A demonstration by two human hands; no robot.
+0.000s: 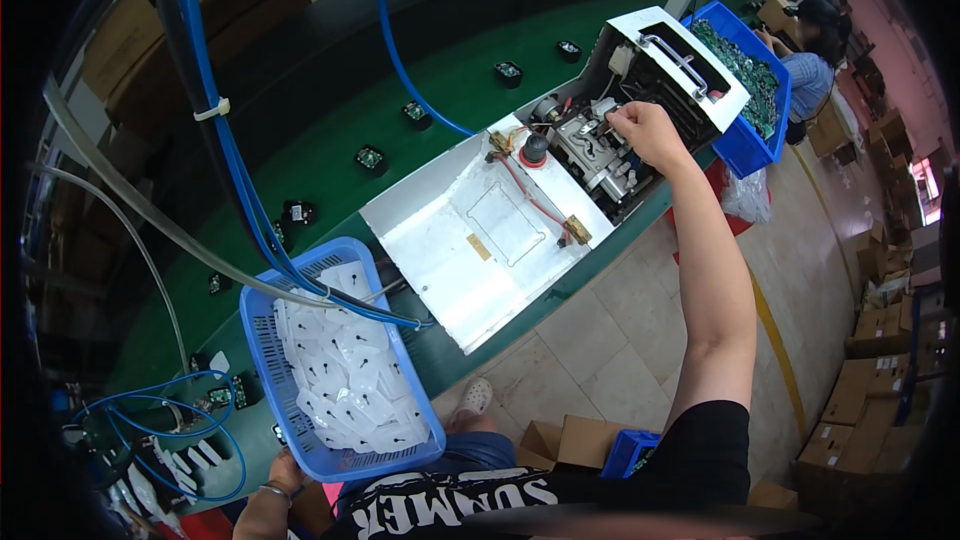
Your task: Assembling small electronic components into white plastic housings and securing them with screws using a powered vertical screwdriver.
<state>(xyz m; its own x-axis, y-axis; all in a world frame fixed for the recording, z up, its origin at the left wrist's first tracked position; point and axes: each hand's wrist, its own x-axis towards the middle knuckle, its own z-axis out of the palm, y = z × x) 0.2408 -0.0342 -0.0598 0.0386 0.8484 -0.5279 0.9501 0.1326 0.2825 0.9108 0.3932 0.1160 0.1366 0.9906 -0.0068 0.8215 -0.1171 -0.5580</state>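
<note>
My right hand (650,135) reaches over the metal mechanism (590,155) of a white-cased machine (440,240), its fingers pinched together at the top of the works. Whatever lies between those fingertips is too small to make out. The machine's white cover (735,90), with a metal handle, is tipped back beside the wrist. A black knob (535,148) on a red ring sits left of the mechanism. Low at the left, my left hand (284,472) is against the near-left side of a blue basket (420,452); its fingers are mostly hidden. Translucent white pieces with black dots (345,370) fill the basket.
Small black housings with circuit boards (370,160) stand along the green conveyor belt (330,145). A blue bin of circuit boards (775,140) is beyond the machine. Blue air hoses (215,100) hang across the left. Cardboard boxes (850,400) line the right; a co-worker (808,80) sits far right.
</note>
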